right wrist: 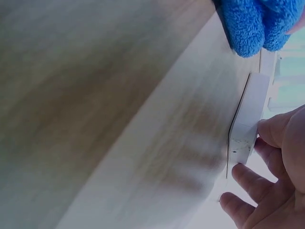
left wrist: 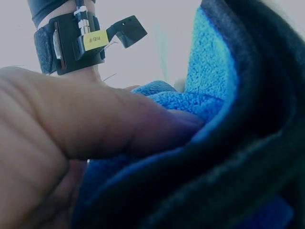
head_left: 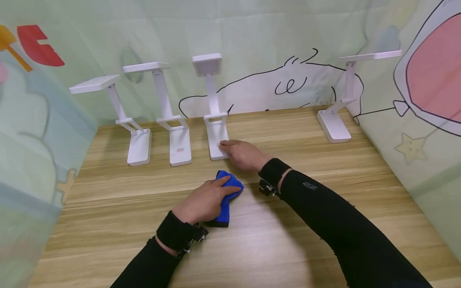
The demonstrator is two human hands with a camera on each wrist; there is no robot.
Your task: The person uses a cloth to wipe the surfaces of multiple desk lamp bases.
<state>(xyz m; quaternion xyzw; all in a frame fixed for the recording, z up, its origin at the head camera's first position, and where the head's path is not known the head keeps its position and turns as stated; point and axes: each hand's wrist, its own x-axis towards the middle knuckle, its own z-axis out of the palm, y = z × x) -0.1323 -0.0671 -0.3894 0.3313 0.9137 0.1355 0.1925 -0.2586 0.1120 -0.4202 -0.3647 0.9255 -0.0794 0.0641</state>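
The cloth (head_left: 224, 210) is gripped by the left hand (head_left: 201, 200), its thumb pressed into the blue folds in the left wrist view; from the head, the thumb is hidden, and two fingers are seen laid across the top. How the remaining fingers are placed beneath cannot be told. The base of the third lamp (head_left: 212, 96), counted from the left, is pinched at its right edge by the right hand (head_left: 245, 155); the fingertips are partly covered by the hand itself in the head view, but are shown against the edge in the right wrist view, where the hand is cut off by the frame. Whether the base is raised at all cannot be made out. The cloth is held just on the near side of that lamp, its left part covered by the left hand, its dark edging blurred up close. Both arms are covered by black sleeves (head_left: 324, 208), cut off at the near edge. To the left, the second lamp (head_left: 163, 96) and first lamp (head_left: 116, 102) are stood upright; the fourth lamp (head_left: 350, 82) is placed well apart at the far right. All are set on the wooden table (head_left: 108, 208), backed by a printed backdrop (head_left: 259, 24). The small print on the bases is too faint to be read.
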